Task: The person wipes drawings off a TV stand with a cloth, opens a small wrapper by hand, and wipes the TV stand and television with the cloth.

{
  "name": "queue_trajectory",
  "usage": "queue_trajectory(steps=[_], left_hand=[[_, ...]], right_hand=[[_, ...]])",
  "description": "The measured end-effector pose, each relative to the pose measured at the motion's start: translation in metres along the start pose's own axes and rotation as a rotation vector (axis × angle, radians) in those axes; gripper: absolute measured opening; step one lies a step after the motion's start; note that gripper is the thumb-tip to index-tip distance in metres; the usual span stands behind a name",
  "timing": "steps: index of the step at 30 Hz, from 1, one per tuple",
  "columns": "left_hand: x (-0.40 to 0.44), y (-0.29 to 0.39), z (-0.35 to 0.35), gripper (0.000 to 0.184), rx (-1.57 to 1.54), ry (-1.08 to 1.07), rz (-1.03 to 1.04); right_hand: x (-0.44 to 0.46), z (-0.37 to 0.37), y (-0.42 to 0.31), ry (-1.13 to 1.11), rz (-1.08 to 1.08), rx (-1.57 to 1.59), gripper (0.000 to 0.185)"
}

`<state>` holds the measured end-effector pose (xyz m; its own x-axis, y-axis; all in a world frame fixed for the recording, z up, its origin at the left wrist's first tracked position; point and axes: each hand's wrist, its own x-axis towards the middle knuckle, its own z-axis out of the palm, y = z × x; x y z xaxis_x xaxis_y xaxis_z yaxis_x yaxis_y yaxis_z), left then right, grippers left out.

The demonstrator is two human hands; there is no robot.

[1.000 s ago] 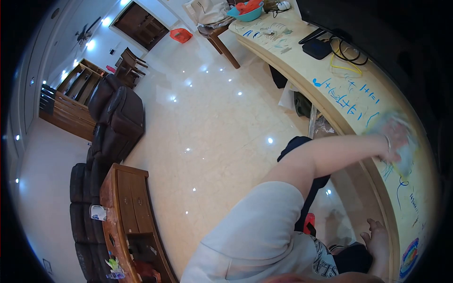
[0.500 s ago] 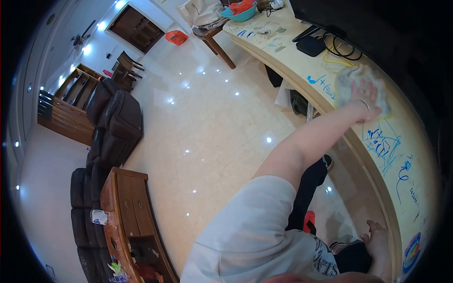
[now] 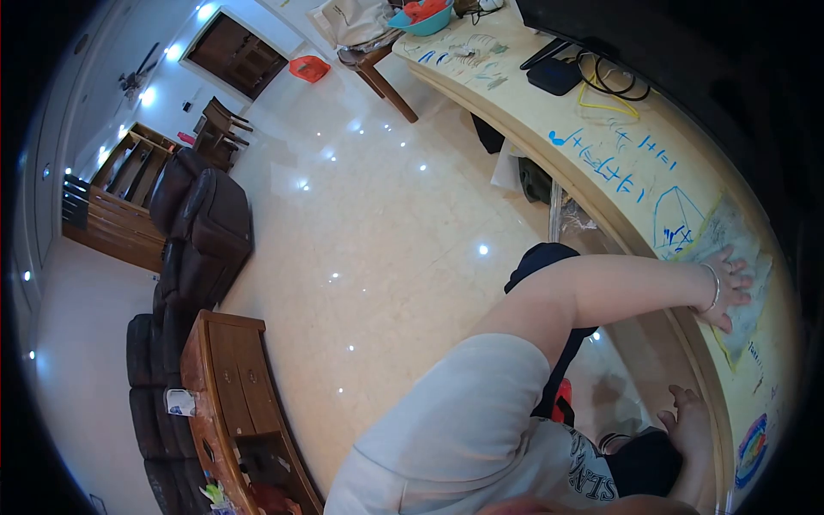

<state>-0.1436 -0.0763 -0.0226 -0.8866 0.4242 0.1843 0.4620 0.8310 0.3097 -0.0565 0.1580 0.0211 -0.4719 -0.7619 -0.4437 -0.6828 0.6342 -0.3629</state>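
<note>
My left hand (image 3: 728, 287) lies flat, fingers spread, on a thin grey-white cloth (image 3: 730, 227) with a yellowish edge. The cloth is spread on the pale desk top (image 3: 639, 184), which curves along the right side. Blue marker writing (image 3: 605, 167) and a drawn blue shape (image 3: 674, 219) show beside the cloth. Part of that shape is covered by the cloth. A ring-like bracelet (image 3: 715, 287) is on my left wrist. Lower down, my right hand (image 3: 685, 421) hangs by the desk's front edge with its fingers apart and nothing in them.
Along the back of the desk are a dark screen (image 3: 627, 39), a black box (image 3: 554, 75) and a yellow cable (image 3: 605, 107). A blue basin (image 3: 425, 19) stands at the far end, near a chair (image 3: 378, 77). A brown sofa (image 3: 210, 219) and wooden cabinet (image 3: 236, 369) are left.
My left hand and the cloth have moved along the desk towards me, uncovering more blue writing near the cables. The right hand stays about where it was.
</note>
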Motion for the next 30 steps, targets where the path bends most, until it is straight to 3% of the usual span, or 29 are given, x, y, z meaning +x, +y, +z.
queue_trajectory(steps=[4,12,18,23,30], left_hand=[[-0.031,-0.046,-0.021,0.078,0.115,0.078,-0.121],[-0.130,-0.139,-0.115,0.076,0.130,0.075,-0.811],[-0.109,-0.125,-0.112,0.078,0.188,0.064,-0.934],[-0.051,-0.077,-0.082,0.079,0.108,0.031,-0.742],[0.029,0.021,-0.005,0.076,0.089,-0.038,-0.188]], right_hand=[[0.007,-0.001,-0.007,0.003,-0.014,-0.007,0.049],[0.002,0.002,-0.005,0.006,-0.032,-0.051,0.051],[-0.011,0.007,0.002,0.007,-0.030,-0.055,0.051],[-0.019,0.012,0.008,-0.002,0.013,-0.045,0.051],[-0.020,0.006,0.001,0.022,0.036,-0.027,0.050]])
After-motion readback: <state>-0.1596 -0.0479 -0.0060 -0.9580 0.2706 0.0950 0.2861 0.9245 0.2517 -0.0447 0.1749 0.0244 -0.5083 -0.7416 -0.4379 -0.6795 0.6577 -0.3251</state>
